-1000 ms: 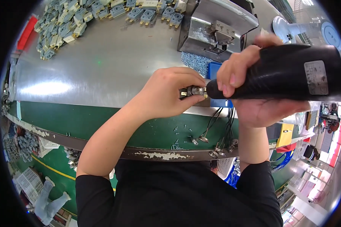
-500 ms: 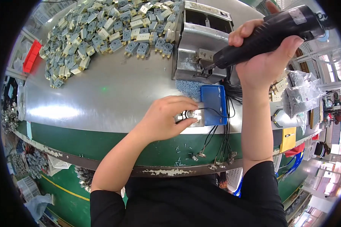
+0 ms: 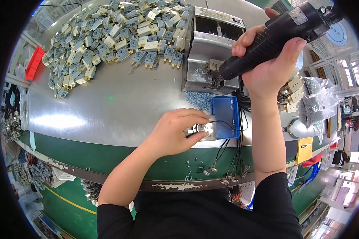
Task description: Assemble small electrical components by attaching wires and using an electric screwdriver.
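Factory assembly workshop, metal-topped workbench, heaped grey-and-cream parts, loose screws, power screwdriver, yellow-lined green floor

The power screwdriver is black (label pale), the tray blue.

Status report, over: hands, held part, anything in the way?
Left hand pinching small round metal part. Right hand gripping black power tool, tip near metal machine. Blue tray close by, apparently not blocking.

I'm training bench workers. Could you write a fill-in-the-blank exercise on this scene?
The right hand holds a ____ power tool.
The left hand holds a small part left of a ____ tray.
The pile of parts lies to the ____ of the metal machine.

Missing words: black; blue; left.
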A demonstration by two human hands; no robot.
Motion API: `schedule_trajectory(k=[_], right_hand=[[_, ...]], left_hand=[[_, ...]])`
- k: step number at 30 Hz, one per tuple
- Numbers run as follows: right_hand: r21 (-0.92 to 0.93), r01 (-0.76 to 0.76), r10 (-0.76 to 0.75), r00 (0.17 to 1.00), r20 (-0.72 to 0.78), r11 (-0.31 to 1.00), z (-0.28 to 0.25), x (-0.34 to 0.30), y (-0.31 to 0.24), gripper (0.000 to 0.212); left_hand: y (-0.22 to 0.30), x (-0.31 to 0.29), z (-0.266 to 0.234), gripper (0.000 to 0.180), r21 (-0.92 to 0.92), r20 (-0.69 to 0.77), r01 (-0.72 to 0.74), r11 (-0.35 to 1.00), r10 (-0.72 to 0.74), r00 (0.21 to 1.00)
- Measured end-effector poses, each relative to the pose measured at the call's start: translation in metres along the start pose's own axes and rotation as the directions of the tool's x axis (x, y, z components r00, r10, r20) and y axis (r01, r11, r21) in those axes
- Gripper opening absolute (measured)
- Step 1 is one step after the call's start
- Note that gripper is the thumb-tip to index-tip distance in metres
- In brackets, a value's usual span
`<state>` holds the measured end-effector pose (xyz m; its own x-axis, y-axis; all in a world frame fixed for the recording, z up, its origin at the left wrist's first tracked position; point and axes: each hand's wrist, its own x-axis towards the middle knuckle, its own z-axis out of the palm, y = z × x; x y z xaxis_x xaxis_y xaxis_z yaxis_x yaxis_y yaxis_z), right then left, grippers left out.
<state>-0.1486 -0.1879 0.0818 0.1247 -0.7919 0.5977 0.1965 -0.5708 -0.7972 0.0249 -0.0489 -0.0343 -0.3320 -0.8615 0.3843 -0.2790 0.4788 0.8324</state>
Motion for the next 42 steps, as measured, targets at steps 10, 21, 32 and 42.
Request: schedule_trajectory(k=[10,21,32,42], right_hand=[[-0.068,-0.003,0.009,0.997,0.082,0.998,0.001,-0.008,-0.007,0.097],[0.403,-0.310,0.207,0.938,0.280,0.861,0.017,-0.043,-0.036,0.107],[-0.033,-0.221,0.220,0.926,0.308,0.975,0.043,-0.075,-0.046,0.112],[0.215,-0.271,0.208,0.939,0.275,0.938,0.036,-0.082,-0.025,0.119]], left_hand=[[0.005,-0.001,0.000,0.030,-0.040,0.022,0.044,0.998,-0.043,0.999],[-0.002,-0.006,-0.002,0.031,-0.003,-0.029,0.028,1.000,-0.028,0.999],[0.001,-0.011,-0.005,0.030,0.066,0.034,0.086,0.994,-0.088,0.995],[0.002,-0.009,-0.004,0.030,0.032,0.032,0.103,0.994,-0.105,0.994]])
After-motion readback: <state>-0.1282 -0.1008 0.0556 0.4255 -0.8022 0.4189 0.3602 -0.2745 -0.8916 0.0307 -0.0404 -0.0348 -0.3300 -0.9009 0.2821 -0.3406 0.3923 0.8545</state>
